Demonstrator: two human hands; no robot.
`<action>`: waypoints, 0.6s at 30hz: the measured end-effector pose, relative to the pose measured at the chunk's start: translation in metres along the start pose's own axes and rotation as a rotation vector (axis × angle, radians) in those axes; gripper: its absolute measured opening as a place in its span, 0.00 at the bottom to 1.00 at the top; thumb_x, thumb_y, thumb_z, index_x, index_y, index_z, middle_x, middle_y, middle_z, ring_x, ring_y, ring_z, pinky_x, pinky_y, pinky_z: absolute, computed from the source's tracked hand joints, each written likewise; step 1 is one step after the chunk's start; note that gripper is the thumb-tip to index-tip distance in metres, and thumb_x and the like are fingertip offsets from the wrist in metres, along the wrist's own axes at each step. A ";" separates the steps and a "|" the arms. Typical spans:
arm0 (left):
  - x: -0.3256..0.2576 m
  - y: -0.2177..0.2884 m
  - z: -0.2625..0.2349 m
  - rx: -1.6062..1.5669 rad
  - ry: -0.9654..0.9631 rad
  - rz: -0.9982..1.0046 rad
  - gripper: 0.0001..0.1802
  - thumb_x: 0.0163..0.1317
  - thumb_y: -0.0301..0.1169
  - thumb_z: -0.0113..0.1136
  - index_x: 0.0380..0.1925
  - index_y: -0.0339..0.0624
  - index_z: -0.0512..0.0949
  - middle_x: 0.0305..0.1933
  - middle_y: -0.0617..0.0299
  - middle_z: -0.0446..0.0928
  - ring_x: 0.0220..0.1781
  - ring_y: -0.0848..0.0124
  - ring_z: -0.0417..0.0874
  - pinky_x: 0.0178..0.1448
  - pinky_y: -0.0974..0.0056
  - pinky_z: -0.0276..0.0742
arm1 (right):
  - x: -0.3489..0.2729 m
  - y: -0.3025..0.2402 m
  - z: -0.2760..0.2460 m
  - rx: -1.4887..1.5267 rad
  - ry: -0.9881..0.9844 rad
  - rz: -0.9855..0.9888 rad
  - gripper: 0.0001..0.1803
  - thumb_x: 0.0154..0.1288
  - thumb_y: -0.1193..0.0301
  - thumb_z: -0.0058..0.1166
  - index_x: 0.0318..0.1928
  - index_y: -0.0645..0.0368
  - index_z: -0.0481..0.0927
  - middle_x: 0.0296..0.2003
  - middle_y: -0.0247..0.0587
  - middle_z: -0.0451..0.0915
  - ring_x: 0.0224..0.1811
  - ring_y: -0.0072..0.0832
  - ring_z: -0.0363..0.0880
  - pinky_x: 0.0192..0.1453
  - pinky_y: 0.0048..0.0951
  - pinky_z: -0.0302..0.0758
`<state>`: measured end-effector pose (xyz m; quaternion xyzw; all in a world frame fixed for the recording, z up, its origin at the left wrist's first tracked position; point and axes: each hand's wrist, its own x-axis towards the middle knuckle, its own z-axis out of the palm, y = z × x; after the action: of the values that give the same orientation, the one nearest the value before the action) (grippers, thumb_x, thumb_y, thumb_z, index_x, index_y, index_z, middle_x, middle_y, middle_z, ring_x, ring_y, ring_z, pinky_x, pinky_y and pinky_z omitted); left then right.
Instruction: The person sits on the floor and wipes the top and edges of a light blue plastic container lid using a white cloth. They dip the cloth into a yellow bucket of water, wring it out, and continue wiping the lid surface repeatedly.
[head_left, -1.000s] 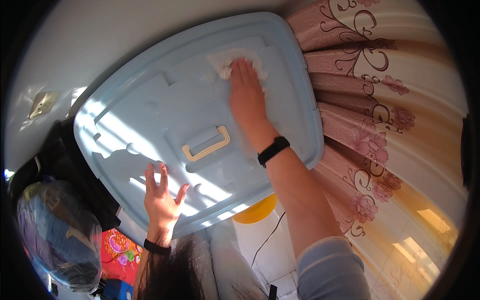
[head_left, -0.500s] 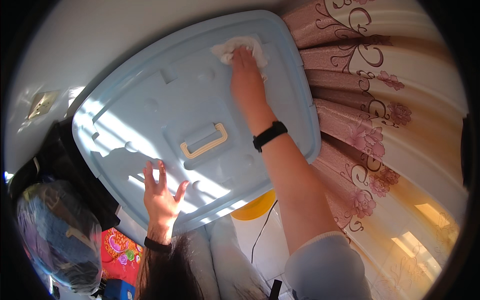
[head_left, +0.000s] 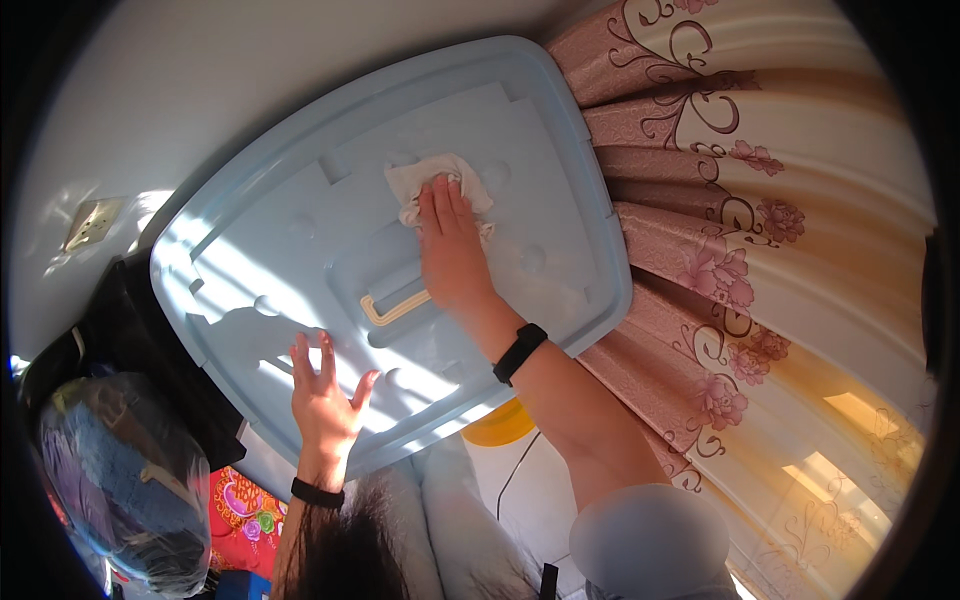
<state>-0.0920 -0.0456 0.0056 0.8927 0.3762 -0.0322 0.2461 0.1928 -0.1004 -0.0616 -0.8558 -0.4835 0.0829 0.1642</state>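
The pale blue lid (head_left: 430, 115) (sunlit toward its left) bears a crumpled white cloth (head_left: 407, 184) under the right hand (head_left: 450, 243), and the left hand (head_left: 327, 402), spread near the closer edge

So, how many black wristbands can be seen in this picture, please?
2. One narrow wristband is around the left wrist, and one wider wristband is around the right wrist. The sleeve could hide more.

The lid (head_left: 350, 215) is pale blue with a cream handle (head_left: 400, 308); the cloth (head_left: 408, 182) near eleven o'clock is white. At three, the dusty pink and cream curtain (head_left: 680, 170) has flowers and dark scrolls. Between seven and eight, red fabric (head_left: 228, 542) bears multicoloured flowers.
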 end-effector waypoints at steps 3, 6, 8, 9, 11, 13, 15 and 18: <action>-0.001 -0.001 0.003 0.035 -0.002 0.017 0.49 0.59 0.54 0.75 0.73 0.36 0.68 0.72 0.25 0.65 0.71 0.26 0.70 0.66 0.44 0.80 | 0.008 0.010 0.020 -0.012 0.054 -0.094 0.31 0.81 0.63 0.43 0.77 0.65 0.60 0.78 0.57 0.59 0.82 0.48 0.55 0.83 0.49 0.53; -0.003 -0.005 0.008 0.058 0.023 0.043 0.49 0.59 0.53 0.75 0.75 0.40 0.67 0.73 0.26 0.64 0.71 0.27 0.70 0.66 0.44 0.80 | 0.083 0.050 0.026 -0.078 0.273 -0.167 0.30 0.83 0.58 0.37 0.77 0.61 0.64 0.76 0.53 0.64 0.81 0.48 0.58 0.83 0.48 0.54; -0.004 -0.008 0.010 0.037 0.021 0.042 0.49 0.59 0.53 0.75 0.75 0.42 0.67 0.74 0.28 0.64 0.72 0.28 0.70 0.66 0.44 0.80 | 0.117 0.072 0.021 -0.105 0.416 -0.063 0.30 0.83 0.58 0.37 0.76 0.61 0.65 0.75 0.54 0.67 0.79 0.48 0.60 0.83 0.48 0.54; -0.004 -0.009 0.011 0.042 0.043 0.054 0.49 0.59 0.53 0.75 0.75 0.42 0.67 0.74 0.28 0.64 0.72 0.28 0.70 0.66 0.44 0.81 | 0.122 0.081 0.015 -0.068 0.374 0.037 0.30 0.83 0.57 0.37 0.76 0.62 0.65 0.75 0.54 0.67 0.79 0.48 0.60 0.83 0.48 0.54; -0.004 -0.010 0.011 0.053 0.031 0.047 0.48 0.60 0.53 0.74 0.75 0.43 0.68 0.74 0.30 0.66 0.72 0.30 0.71 0.65 0.45 0.81 | 0.119 0.093 -0.001 -0.077 0.468 0.112 0.30 0.83 0.57 0.38 0.76 0.62 0.65 0.75 0.54 0.67 0.79 0.49 0.60 0.83 0.47 0.53; -0.003 -0.009 0.011 0.083 0.035 0.044 0.47 0.60 0.53 0.74 0.74 0.43 0.69 0.74 0.30 0.66 0.72 0.31 0.71 0.65 0.45 0.81 | 0.096 0.102 -0.019 -0.078 0.367 0.182 0.31 0.82 0.59 0.40 0.76 0.64 0.64 0.75 0.56 0.66 0.79 0.50 0.60 0.84 0.47 0.53; -0.003 -0.006 0.009 0.066 0.022 0.021 0.46 0.60 0.53 0.74 0.74 0.42 0.70 0.74 0.30 0.66 0.73 0.31 0.71 0.65 0.45 0.81 | 0.065 0.108 -0.031 -0.076 0.351 0.226 0.31 0.81 0.60 0.42 0.76 0.65 0.63 0.75 0.57 0.65 0.79 0.51 0.60 0.83 0.48 0.54; -0.001 -0.003 0.007 0.050 0.019 0.007 0.46 0.61 0.53 0.73 0.73 0.40 0.70 0.74 0.30 0.66 0.73 0.31 0.70 0.66 0.45 0.80 | -0.002 0.114 -0.045 -0.144 0.269 0.256 0.31 0.79 0.64 0.45 0.76 0.67 0.61 0.76 0.59 0.63 0.79 0.53 0.58 0.84 0.49 0.54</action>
<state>-0.0939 -0.0483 -0.0015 0.9002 0.3745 -0.0321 0.2201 0.2969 -0.1653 -0.0612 -0.9233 -0.3489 -0.0465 0.1538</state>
